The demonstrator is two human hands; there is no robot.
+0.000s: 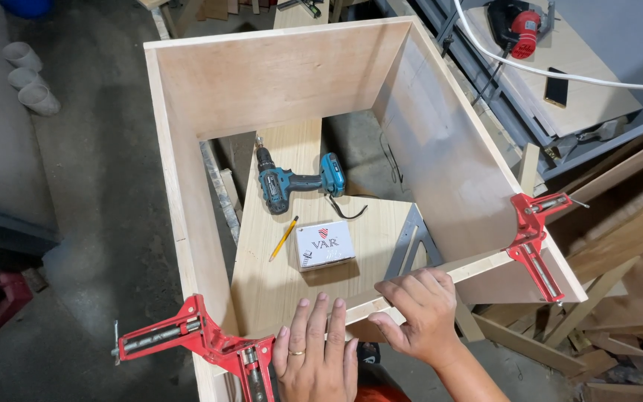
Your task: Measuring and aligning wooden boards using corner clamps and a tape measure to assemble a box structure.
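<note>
Your left hand (320, 350) is lying flat, fingers pressed together and stretched forward, on the near edge of the open plywood box frame (277, 74), a ring showing on one finger. Your right hand (418, 313) is curling its fingers over the thin pale wooden strip (478, 264) that is running along that near edge toward the right corner, thumb tucked underneath.

A red metal corner clamp (533, 238) is gripping the frame's near right corner, and a second red corner clamp (202, 339) is holding the near left corner.

Inside the frame, on the light wooden board (277, 283), a teal cordless drill (292, 182), a yellow pencil (284, 238), a small white box (325, 246) and a grey metal triangular square (414, 242) are lying near one another.

The strip looks slender and held by hand only: uneven pressure from you could be letting it slide or twist off the edge. The loose pencil could roll off the board if the frame is jolted.
</note>
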